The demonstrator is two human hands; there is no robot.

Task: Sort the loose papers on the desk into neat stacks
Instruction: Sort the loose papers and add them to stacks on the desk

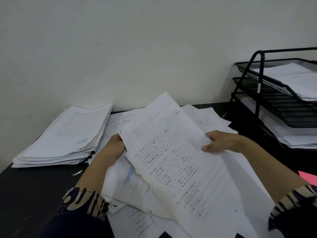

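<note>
Desk (pixel 34 194): both hands grip printed sheets (pixel 171 160) aloft

1. One desk (pixel 34 194), dark-topped.
2. One tall stack (pixel 66 138) of papers, at the desk's far left corner.
3. One held bundle (pixel 171 160) of printed sheets above the desk's middle; the sheet count cannot be told.
4. Two hands: the left hand (pixel 114 146) on the bundle's left edge, the right hand (pixel 221 141) on its right edge.
5. One loose spread of papers (pixel 137 186) on the desk under the bundle; too overlapped to count.
6. One black tray rack (pixel 257 86) at the desk's far right, three tiers showing, with papers in them.
7. One pink sheet (pixel 308 176) at the desk's right edge.
8. Two patterned sleeves (pixel 85 201).
</note>
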